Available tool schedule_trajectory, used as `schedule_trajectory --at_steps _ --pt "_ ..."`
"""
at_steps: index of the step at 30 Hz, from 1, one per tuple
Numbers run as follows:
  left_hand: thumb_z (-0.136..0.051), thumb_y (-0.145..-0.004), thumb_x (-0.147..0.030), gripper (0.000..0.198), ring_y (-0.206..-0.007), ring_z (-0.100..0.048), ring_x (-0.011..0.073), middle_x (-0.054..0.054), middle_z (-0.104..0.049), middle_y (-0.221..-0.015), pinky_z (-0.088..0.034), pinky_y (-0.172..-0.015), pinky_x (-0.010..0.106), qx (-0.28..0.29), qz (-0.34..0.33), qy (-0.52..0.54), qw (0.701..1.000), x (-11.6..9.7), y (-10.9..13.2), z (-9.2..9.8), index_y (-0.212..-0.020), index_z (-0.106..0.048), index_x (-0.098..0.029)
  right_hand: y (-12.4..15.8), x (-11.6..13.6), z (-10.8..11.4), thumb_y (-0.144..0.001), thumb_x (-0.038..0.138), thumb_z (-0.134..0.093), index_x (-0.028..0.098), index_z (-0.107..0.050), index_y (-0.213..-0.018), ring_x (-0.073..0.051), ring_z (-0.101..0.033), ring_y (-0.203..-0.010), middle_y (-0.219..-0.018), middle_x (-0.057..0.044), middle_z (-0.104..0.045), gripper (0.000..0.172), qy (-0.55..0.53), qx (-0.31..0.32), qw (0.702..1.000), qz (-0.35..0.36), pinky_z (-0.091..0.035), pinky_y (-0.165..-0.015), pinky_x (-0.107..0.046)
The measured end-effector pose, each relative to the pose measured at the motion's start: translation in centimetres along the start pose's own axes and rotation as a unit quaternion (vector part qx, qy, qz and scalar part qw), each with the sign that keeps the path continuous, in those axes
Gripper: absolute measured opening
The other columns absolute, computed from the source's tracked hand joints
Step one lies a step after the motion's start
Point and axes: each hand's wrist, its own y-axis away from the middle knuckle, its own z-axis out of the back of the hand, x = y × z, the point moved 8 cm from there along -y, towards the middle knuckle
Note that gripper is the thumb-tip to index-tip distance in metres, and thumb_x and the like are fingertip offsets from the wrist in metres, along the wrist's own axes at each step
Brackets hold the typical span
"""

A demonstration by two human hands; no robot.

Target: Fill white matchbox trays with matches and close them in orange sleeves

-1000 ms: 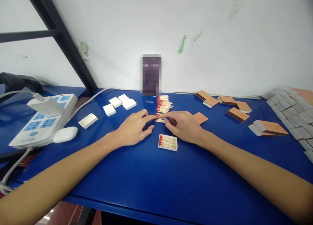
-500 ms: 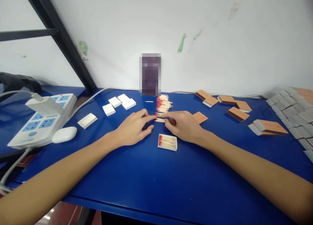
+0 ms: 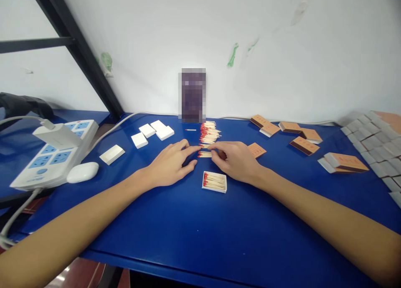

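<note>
A heap of red-tipped matches [image 3: 209,132] lies at the middle of the blue table. My left hand [image 3: 171,161] rests flat to its left, open, the index fingertip at the red heads of a few matches [image 3: 205,146] just in front of the heap. From the other side my right hand [image 3: 236,159] puts its index fingertip on the stick ends; its thumb is apart below and its other fingers curl under. Between the thumbs lies a small row of matches [image 3: 204,154]. Closer to me sits a white matchbox tray [image 3: 214,190] with matches inside, heads to the left.
White trays [image 3: 156,130] lie at the back left, with one more tray [image 3: 112,154] nearer. Orange matchbox sleeves [image 3: 305,146] are scattered right, beside a stack of boxes [image 3: 376,141]. A power strip [image 3: 56,162] and white earbud case [image 3: 82,172] stand left. One single match [image 3: 190,130] lies apart.
Both index fingertips have shifted slightly away from me, toward the heap. The small row between the thumbs now looks separate from the matches at the fingertips. The filled tray stays put.
</note>
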Motion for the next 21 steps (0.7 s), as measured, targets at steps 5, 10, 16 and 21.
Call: schedule_trajectory --at_steps 5,10,16,21 --pt "-0.038 -0.098 -0.04 0.047 -0.086 -0.054 0.0188 0.007 -0.053 -0.102 -0.047 -0.079 0.035 -0.004 0.01 -0.007 1.0 0.13 -0.04 0.0 -0.139 -0.047 -0.019 -0.05 -0.29 -0.05 -0.086 0.022 -0.047 0.015 -0.073 -0.097 -0.012 -0.049 -0.054 -0.066 -0.002 -0.065 0.029 0.017 0.004 1.0 -0.024 -0.034 -0.057 -0.026" --pt "-0.037 -0.098 -0.043 0.049 -0.092 -0.052 0.0213 0.008 -0.052 -0.105 -0.046 -0.085 0.039 -0.012 0.013 -0.005 1.0 0.22 -0.02 0.02 -0.138 -0.048 -0.017 -0.09 -0.24 -0.14 -0.088 0.023 -0.046 0.017 -0.073 -0.1 -0.013 -0.052 -0.057 -0.069 -0.003 -0.066 0.031 0.026 0.014 0.999 -0.022 -0.036 -0.059 -0.027" --pt "-0.038 -0.097 -0.043 0.048 -0.094 -0.05 0.0225 0.009 -0.053 -0.106 -0.044 -0.087 0.041 -0.014 0.011 -0.011 1.0 0.27 -0.06 0.01 -0.137 -0.049 -0.018 -0.12 -0.18 -0.23 -0.088 0.023 -0.047 0.017 -0.073 -0.104 -0.013 -0.054 -0.057 -0.071 -0.003 -0.069 0.031 0.025 0.027 0.999 -0.024 -0.037 -0.058 -0.027" --pt "-0.038 -0.097 -0.043 0.048 -0.092 -0.049 0.0221 0.008 -0.052 -0.104 -0.043 -0.087 0.04 -0.011 0.012 -0.008 1.0 0.29 -0.03 -0.03 -0.138 -0.049 -0.019 -0.11 -0.03 -0.17 -0.087 0.022 -0.047 0.016 -0.073 -0.103 -0.013 -0.054 -0.057 -0.07 -0.003 -0.068 0.031 0.019 0.02 1.0 -0.011 -0.038 -0.059 -0.027"
